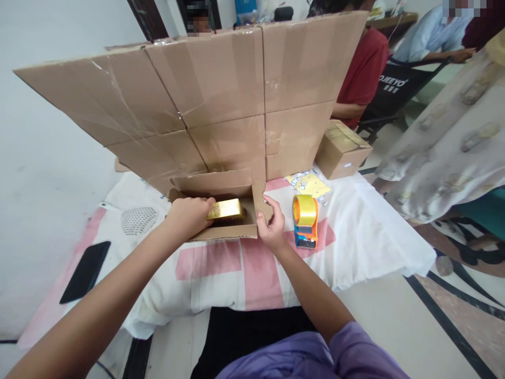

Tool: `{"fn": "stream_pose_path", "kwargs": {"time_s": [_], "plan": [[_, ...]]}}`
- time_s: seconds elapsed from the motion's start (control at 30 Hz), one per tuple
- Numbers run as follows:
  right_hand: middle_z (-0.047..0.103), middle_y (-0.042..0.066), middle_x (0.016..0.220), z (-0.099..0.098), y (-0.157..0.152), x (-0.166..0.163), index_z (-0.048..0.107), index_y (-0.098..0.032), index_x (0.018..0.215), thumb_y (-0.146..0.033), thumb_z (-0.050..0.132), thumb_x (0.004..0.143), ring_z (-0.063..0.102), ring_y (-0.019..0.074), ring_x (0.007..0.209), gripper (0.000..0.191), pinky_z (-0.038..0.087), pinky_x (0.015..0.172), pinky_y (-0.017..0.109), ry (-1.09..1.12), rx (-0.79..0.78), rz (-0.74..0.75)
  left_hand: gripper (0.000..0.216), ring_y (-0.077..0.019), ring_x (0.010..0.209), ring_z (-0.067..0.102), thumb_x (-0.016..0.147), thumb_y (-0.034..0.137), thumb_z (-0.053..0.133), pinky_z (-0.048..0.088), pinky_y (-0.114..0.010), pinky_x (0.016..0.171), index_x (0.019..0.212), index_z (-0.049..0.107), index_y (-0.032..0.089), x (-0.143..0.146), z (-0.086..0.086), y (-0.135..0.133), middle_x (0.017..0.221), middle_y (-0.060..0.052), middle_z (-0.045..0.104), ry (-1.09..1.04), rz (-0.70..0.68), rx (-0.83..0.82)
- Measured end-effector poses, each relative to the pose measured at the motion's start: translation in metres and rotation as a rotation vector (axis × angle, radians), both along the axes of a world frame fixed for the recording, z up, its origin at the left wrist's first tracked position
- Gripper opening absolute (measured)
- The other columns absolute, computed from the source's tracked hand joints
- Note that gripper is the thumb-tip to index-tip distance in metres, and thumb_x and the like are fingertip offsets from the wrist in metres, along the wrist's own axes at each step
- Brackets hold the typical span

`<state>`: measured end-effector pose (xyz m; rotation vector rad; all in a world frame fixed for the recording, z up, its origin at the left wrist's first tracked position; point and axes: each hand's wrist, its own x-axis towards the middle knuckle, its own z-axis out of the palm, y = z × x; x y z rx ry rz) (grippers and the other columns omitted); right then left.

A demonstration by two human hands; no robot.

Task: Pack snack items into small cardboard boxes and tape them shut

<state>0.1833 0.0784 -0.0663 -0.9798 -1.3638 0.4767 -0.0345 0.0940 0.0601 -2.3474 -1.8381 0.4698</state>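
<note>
In front of me an open cardboard box lies on the cloth-covered table. My left hand reaches into it, fingers wrapped round the end of a small shiny gold box. Its far end points right, inside the cardboard walls. My right hand pinches the cardboard box's right end flap between thumb and fingers. Just right of that hand stands a tape dispenser in orange and blue with a roll of yellowish tape.
A tall taped cardboard panel rises behind the box. A closed carton sits at the back right, near a yellow printed sheet. A black phone lies at left. Other people are beyond the panel.
</note>
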Motion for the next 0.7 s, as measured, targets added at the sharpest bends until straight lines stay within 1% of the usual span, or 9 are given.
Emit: {"fn": "stream_pose_path", "kwargs": {"time_s": [0.1, 0.3, 0.43, 0.53, 0.6, 0.67, 0.7], "plan": [[0.073, 0.014, 0.12, 0.002, -0.001, 0.0, 0.057, -0.022, 0.131, -0.031, 0.053, 0.091, 0.071, 0.0262, 0.101, 0.041, 0.061, 0.08, 0.039, -0.001, 0.0, 0.009, 0.03, -0.0402, 0.086, 0.074, 0.083, 0.036, 0.065, 0.051, -0.042, 0.068, 0.109, 0.07, 0.024, 0.001, -0.002, 0.002, 0.094, -0.015, 0.078, -0.017, 0.01, 0.017], [0.073, 0.014, 0.121, 0.003, -0.002, 0.0, 0.058, -0.022, 0.129, -0.034, 0.054, 0.091, 0.071, 0.0278, 0.104, 0.041, 0.061, 0.078, 0.04, -0.006, -0.041, 0.01, 0.028, -0.0386, 0.088, 0.074, 0.08, 0.033, 0.068, 0.051, -0.042, 0.07, 0.106, 0.071, 0.025, -0.006, -0.003, 0.002, 0.102, -0.014, 0.078, -0.077, 0.014, 0.053], [0.073, 0.013, 0.12, 0.003, -0.001, 0.0, 0.057, -0.022, 0.13, -0.031, 0.054, 0.091, 0.072, 0.0264, 0.101, 0.04, 0.062, 0.078, 0.039, 0.013, 0.001, 0.015, 0.028, -0.0384, 0.091, 0.074, 0.08, 0.031, 0.066, 0.051, -0.043, 0.073, 0.107, 0.071, 0.025, -0.005, -0.006, 0.0, 0.106, -0.014, 0.077, -0.109, -0.001, 0.042], [0.073, 0.014, 0.12, 0.003, -0.001, 0.0, 0.057, -0.021, 0.132, -0.029, 0.053, 0.092, 0.072, 0.026, 0.099, 0.041, 0.063, 0.078, 0.038, 0.025, -0.006, 0.035, 0.033, -0.0405, 0.1, 0.072, 0.082, 0.03, 0.065, 0.053, -0.044, 0.075, 0.114, 0.07, 0.024, -0.004, -0.01, 0.002, 0.108, -0.015, 0.076, -0.109, 0.0, 0.039], [0.072, 0.014, 0.122, 0.003, -0.001, 0.0, 0.057, -0.02, 0.133, -0.029, 0.053, 0.092, 0.072, 0.0272, 0.103, 0.042, 0.063, 0.082, 0.04, 0.026, -0.039, 0.036, 0.043, -0.0398, 0.104, 0.072, 0.081, 0.033, 0.068, 0.054, -0.043, 0.078, 0.123, 0.069, 0.024, -0.008, -0.009, 0.004, 0.116, -0.015, 0.075, -0.158, -0.002, 0.057], [0.071, 0.015, 0.123, 0.003, 0.0, 0.001, 0.058, -0.019, 0.134, -0.029, 0.054, 0.092, 0.072, 0.028, 0.103, 0.043, 0.063, 0.083, 0.04, 0.032, -0.067, 0.034, 0.055, -0.0365, 0.104, 0.072, 0.08, 0.042, 0.072, 0.055, -0.042, 0.081, 0.132, 0.066, 0.027, -0.02, -0.004, 0.003, 0.125, -0.013, 0.073, -0.287, -0.037, 0.092], [0.071, 0.015, 0.124, 0.003, 0.0, 0.002, 0.058, -0.019, 0.134, -0.03, 0.054, 0.093, 0.072, 0.0276, 0.1, 0.043, 0.063, 0.081, 0.04, 0.036, -0.081, 0.037, 0.058, -0.0345, 0.103, 0.072, 0.08, 0.048, 0.073, 0.056, -0.041, 0.083, 0.135, 0.065, 0.03, -0.03, -0.001, 0.001, 0.127, -0.011, 0.072, -0.383, -0.066, 0.128]]}}
